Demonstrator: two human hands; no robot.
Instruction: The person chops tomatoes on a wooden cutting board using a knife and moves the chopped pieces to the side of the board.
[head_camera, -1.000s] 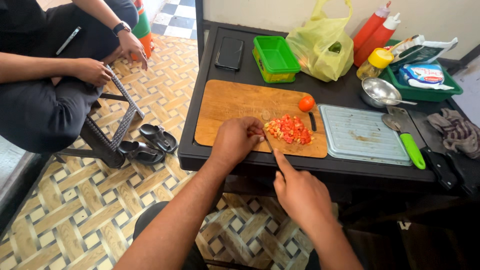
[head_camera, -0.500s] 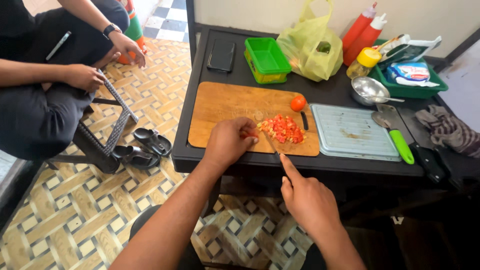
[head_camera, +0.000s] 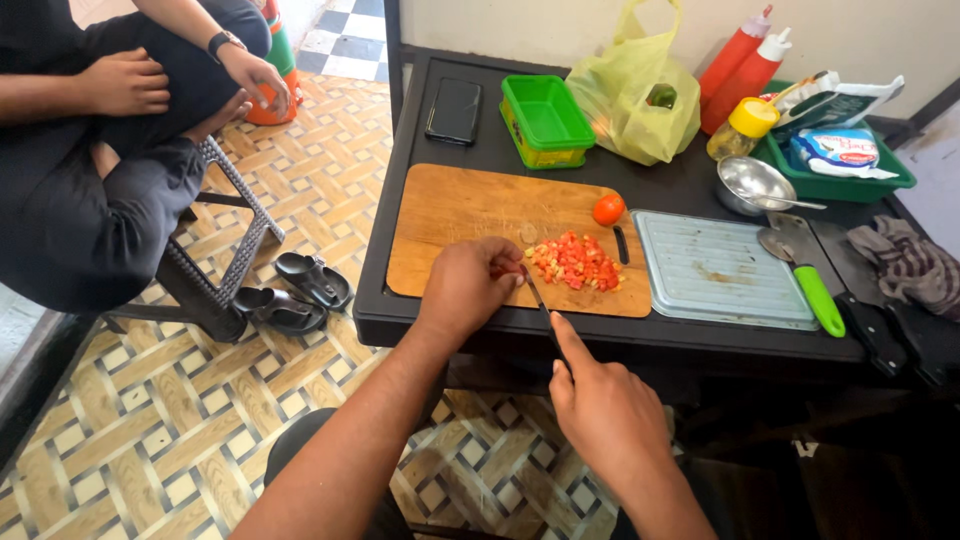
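A wooden cutting board (head_camera: 460, 215) lies on the black table (head_camera: 690, 190). On it sit a pile of chopped tomato (head_camera: 575, 262) and a whole small tomato (head_camera: 608, 209). My right hand (head_camera: 600, 415) grips a knife (head_camera: 538, 300), index finger stretched along its spine, the blade tip down at the left edge of the pile. My left hand (head_camera: 468, 285) rests curled on the board beside the blade, fingertips close to the chopped pieces.
A pale blue plastic board (head_camera: 715, 270), a green-handled cleaver (head_camera: 815, 290), a steel bowl (head_camera: 750, 182), a green box (head_camera: 545, 118), a phone (head_camera: 455, 110), a yellow bag (head_camera: 635, 95), sauce bottles (head_camera: 740, 65) and a cloth (head_camera: 905, 262) share the table. Another person (head_camera: 90, 190) sits at left on a stool; sandals (head_camera: 295, 292) lie on the floor.
The view has shifted, so the table sits further right and lower. My hands have stayed at the tomato pile, with the knife blade still at its left edge.
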